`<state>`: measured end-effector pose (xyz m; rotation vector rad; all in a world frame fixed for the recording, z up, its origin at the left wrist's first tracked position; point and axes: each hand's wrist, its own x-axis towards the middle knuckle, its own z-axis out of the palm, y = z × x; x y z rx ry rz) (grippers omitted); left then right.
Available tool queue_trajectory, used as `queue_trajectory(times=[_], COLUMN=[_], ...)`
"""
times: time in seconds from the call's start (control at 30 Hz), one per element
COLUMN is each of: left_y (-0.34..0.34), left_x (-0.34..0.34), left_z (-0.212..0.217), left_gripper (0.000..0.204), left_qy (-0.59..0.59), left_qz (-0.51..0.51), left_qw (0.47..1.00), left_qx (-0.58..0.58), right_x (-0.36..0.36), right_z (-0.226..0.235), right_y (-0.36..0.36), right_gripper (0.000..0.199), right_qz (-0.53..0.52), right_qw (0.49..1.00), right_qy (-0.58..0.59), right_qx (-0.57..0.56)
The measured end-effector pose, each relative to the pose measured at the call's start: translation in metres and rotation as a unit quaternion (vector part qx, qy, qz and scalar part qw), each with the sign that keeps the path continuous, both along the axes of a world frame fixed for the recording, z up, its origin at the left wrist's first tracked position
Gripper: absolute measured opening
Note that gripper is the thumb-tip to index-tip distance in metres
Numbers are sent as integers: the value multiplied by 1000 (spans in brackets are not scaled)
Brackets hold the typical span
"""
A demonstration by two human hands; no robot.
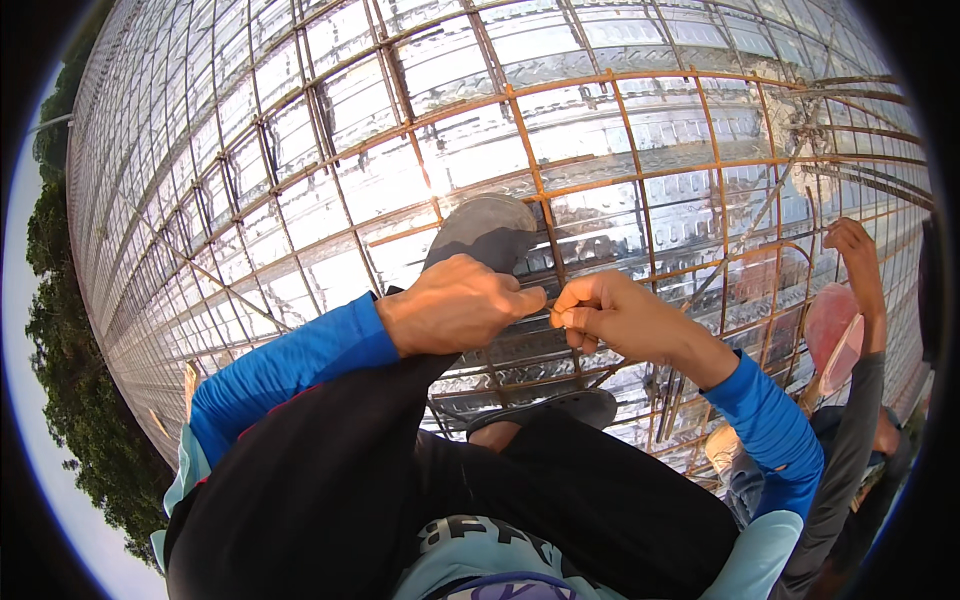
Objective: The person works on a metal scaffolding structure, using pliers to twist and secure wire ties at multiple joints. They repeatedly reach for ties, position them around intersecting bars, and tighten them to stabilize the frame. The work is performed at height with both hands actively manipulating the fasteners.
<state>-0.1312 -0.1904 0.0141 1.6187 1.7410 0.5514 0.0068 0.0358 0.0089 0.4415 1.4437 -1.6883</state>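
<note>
Decking: one expanse of shiny corrugated metal sheet (420, 60) fills the frame, overlaid by one rusty rebar grid (540, 185). Two grey shoes show, one (485, 230) at centre, one (560, 405) below. Left hand (455, 305) is closed in a fist; right hand (600, 310) pinches a thin tie wire (549, 314) at frame centre, fingertips nearly touching. A co-worker's hand (850, 240) grips rebar, right.

Long bright-blue sleeves covered both forearms to the wrists; left hand (455, 305) and right hand (610, 315) were bare, no gloves. Black trousers filled the lower centre of the frame. Grey-soled sandals showed at centre. A pale blue shirt hem with dark lettering lay at the bottom edge.
</note>
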Motion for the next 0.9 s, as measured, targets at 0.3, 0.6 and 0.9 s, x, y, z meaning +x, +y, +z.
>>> queue_trajectory(times=[0.3,0.6,0.9], left_y=[-18,-16,3], left_x=[9,18,23], left_z=[-5,-38,-33], left_gripper=[28,25,32], left_qy=[-98,-415,-620], left_qz=[80,173,29], left_qw=[991,893,758], left_qx=[-48,-13,-201], right_x=[-18,-14,0], right_z=[9,20,34], right_y=[-1,21,57], right_gripper=[16,25,28], right_qz=[-11,-10,96], right_qw=[1000,995,984], right_qy=[15,85,-28], right_qx=[20,42,-145])
